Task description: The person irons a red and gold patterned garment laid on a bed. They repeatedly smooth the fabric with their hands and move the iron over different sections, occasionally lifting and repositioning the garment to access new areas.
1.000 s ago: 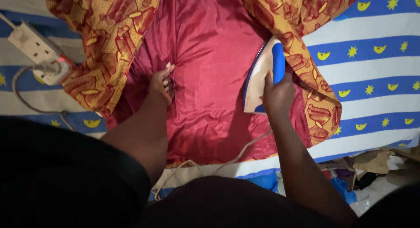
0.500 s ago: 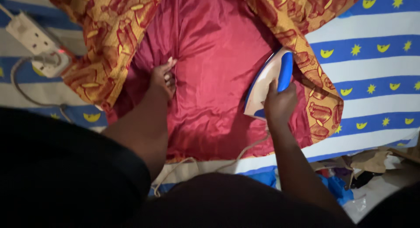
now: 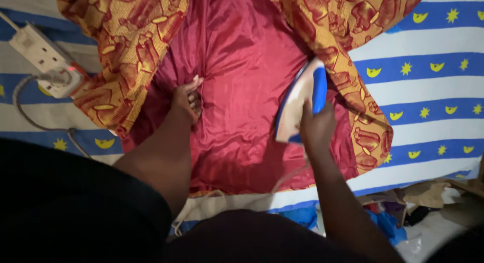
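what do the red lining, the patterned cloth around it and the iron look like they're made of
Red lining: looks like satin or a similar smooth synthetic, going by its sheen and fine soft creases. Patterned cloth: seems a stiffer matte woven print in orange and red, holding broad folds. Iron, gripped by the right hand: apparently hard plastic, with a glossy cream body and blue handle. The left hand presses the lining.

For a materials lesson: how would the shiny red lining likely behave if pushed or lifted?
The red lining looks glossy, so probably slippery. It bunches into creases under the left hand, so likely floppy, thin and light. It would probably slide ahead of the iron unless held.
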